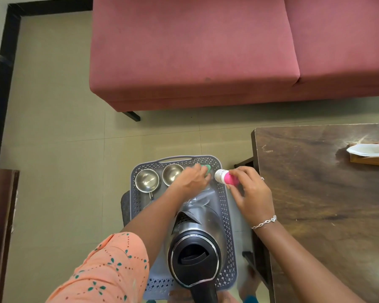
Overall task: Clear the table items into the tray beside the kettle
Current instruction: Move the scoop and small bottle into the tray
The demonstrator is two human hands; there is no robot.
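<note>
Right hand (247,189) pinches the pink-capped bottle (222,176) just over the right rim of the tray (224,206); left hand (194,177) covers a green item (206,169) in the far corner, grip unclear. I'd set the bottle upright beside it, clear of the 2 cups (147,179) and kettle (195,254).

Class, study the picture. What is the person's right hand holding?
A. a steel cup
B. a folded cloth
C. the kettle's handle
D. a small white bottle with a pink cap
D: the right hand pinches the small white bottle with a pink cap by the far right corner of the tray. The left hand grips a green item.
</note>
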